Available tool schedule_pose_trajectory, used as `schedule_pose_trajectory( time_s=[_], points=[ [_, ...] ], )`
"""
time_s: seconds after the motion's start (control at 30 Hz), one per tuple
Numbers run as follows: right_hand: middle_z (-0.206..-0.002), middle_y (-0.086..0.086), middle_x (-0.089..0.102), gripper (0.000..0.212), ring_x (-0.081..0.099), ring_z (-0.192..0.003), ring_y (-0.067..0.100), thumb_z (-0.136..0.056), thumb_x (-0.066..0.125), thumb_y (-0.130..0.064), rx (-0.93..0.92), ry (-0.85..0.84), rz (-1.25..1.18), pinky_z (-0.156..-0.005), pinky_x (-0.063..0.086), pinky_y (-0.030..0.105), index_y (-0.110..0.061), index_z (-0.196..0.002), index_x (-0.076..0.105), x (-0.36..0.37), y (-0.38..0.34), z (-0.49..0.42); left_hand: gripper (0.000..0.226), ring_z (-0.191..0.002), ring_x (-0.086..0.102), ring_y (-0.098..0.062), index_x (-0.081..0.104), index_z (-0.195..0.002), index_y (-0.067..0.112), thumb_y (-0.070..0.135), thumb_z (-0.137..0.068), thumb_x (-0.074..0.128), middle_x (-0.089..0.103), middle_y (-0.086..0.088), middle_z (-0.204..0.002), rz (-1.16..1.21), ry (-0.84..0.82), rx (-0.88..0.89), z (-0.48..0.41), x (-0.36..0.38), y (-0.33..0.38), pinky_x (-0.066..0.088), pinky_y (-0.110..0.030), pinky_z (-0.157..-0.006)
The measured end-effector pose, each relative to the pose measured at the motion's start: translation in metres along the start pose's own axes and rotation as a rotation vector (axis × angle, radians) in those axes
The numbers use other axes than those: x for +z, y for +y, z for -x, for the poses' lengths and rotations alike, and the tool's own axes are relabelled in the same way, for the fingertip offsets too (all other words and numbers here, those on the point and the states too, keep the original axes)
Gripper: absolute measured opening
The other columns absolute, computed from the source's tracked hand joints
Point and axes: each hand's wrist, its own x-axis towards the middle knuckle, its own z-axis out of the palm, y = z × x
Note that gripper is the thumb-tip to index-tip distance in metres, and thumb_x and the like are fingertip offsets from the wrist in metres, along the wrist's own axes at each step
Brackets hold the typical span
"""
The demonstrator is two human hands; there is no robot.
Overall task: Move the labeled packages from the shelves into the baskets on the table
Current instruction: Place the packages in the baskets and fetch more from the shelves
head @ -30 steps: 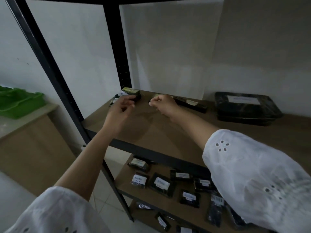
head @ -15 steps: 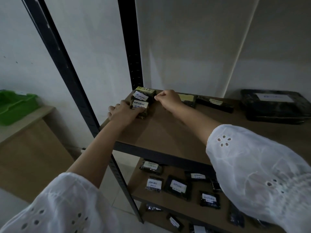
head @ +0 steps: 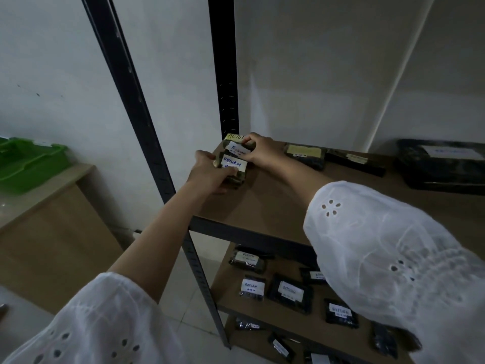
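Over the last second, the small packages at the back left corner of the upper shelf had been gathered into one tight cluster and drawn a little forward from the rear post. The left hand gripped the front package, fingers curled round its near end, its white label reading RETURN. The right hand pinched the second package just behind, which touched the first. A yellow-labelled package sat behind that, near the post. A second before, the hands had been on separate items, so this looked like bundling several for one trip (a judgement, not something shown). Nothing had left the shelf, and the green basket sat on the worktop well to the left, so the carry was still to come.

Much was hard to read. The second label's writing was blurred, and the yellow one showed only a few letters. Whether the cluster was lifted or rested on the board could not be told, since the left hand covered its near side. Further packages and a large dark tray lay to the right on the same shelf, labels illegible. The right sleeve hid part of the lower shelf and its labelled packs. The basket was cut off at the frame edge.
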Motion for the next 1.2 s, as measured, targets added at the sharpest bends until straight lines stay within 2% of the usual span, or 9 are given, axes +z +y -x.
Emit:
schedule_pose_trajectory(
  time_s=[0.17,0.27,0.33,0.47,0.57,0.7,0.8,0.97,1.2],
  points=[
    [-0.116,0.004,0.059,0.036,0.051,-0.092,0.015,-0.074,0.075,-0.014,0.058,-0.094,-0.012,-0.060,0.037,0.021,-0.020,-0.105,0.055,-0.009,0.001,0.004,0.058,-0.101,0.061,-0.026,0.030,-0.122,0.013,0.016,-0.081,0.072,0.051,-0.010,-0.120,0.069,-0.034,-0.045,0.004,-0.001,0.002,0.056,-0.029,-0.054],
    [-0.107,0.001,0.058,0.039,0.053,-0.094,0.018,-0.068,0.077,-0.017,0.120,-0.058,-0.062,-0.067,0.040,0.025,-0.021,-0.097,0.052,-0.020,0.006,0.012,0.056,-0.104,0.060,-0.027,0.030,-0.117,0.015,0.015,-0.081,0.072,0.051,-0.010,-0.121,0.100,-0.060,-0.052,0.007,0.003,0.004,0.057,-0.029,-0.054],
    [-0.100,-0.001,0.058,0.034,0.054,-0.091,0.018,-0.068,0.076,-0.015,0.125,-0.032,-0.137,-0.066,0.043,0.026,-0.021,-0.092,0.052,-0.028,0.010,0.021,0.057,-0.097,0.063,-0.025,0.030,-0.117,0.016,0.015,-0.081,0.073,0.052,-0.009,-0.115,0.118,-0.086,-0.046,0.009,0.006,0.007,0.057,-0.027,-0.050],
    [-0.089,-0.007,0.054,0.035,0.055,-0.069,0.009,-0.073,0.074,-0.011,0.189,0.020,-0.316,-0.046,0.047,0.022,-0.025,-0.088,0.046,-0.046,0.015,0.047,0.059,-0.074,0.064,-0.014,0.031,-0.122,0.015,0.015,-0.080,0.073,0.055,-0.002,-0.100,0.181,-0.139,-0.033,0.017,0.015,0.010,0.055,-0.023,-0.046],
    [-0.095,-0.003,0.061,0.036,0.063,-0.070,0.011,-0.073,0.078,-0.010,0.204,0.022,-0.459,-0.051,0.052,0.021,-0.024,-0.087,0.047,-0.063,0.019,0.069,0.057,-0.068,0.068,-0.013,0.036,-0.122,0.011,0.016,-0.080,0.074,0.064,-0.004,-0.099,0.202,-0.209,-0.003,0.028,0.025,0.013,0.054,-0.022,-0.047],
    [-0.096,0.005,0.064,0.026,0.063,-0.083,0.017,-0.079,0.074,-0.007,0.230,0.062,-0.758,-0.067,0.057,0.028,-0.018,-0.091,0.054,-0.092,0.034,0.109,0.061,-0.076,0.069,-0.015,0.037,-0.129,0.008,0.015,-0.081,0.073,0.066,-0.006,-0.110,0.218,-0.256,0.044,0.049,0.050,0.022,0.057,-0.026,-0.055],
    [-0.087,0.006,0.063,0.010,0.062,-0.073,0.016,-0.089,0.062,-0.010,0.240,0.147,-0.952,-0.051,0.053,0.023,-0.016,-0.086,0.055,-0.121,0.053,0.147,0.061,-0.091,0.068,-0.020,0.038,-0.131,0.009,0.014,-0.081,0.072,0.062,-0.008,-0.118,0.248,-0.308,0.055,0.074,0.080,0.033,0.057,-0.026,-0.057],
    [-0.080,0.003,0.064,0.013,0.063,-0.052,0.017,-0.098,0.047,-0.019,0.253,0.296,-0.897,-0.037,0.038,0.017,-0.021,-0.086,0.053,-0.181,0.097,0.224,0.057,-0.086,0.066,-0.013,0.037,-0.126,0.011,0.013,-0.081,0.072,0.060,-0.005,-0.112,0.301,-0.318,0.114,0.133,0.149,0.054,0.057,-0.023,-0.056],
    [-0.060,-0.004,0.067,0.016,0.057,-0.037,0.017,-0.094,0.051,-0.021,0.210,0.414,-0.808,-0.036,0.027,0.016,-0.024,-0.081,0.057,-0.250,0.162,0.351,0.047,-0.086,0.068,-0.018,0.039,-0.119,0.020,0.025,-0.083,0.068,0.063,-0.008,-0.108,0.478,-0.353,0.082,0.245,0.255,0.068,0.053,-0.020,-0.054]
  ],
)
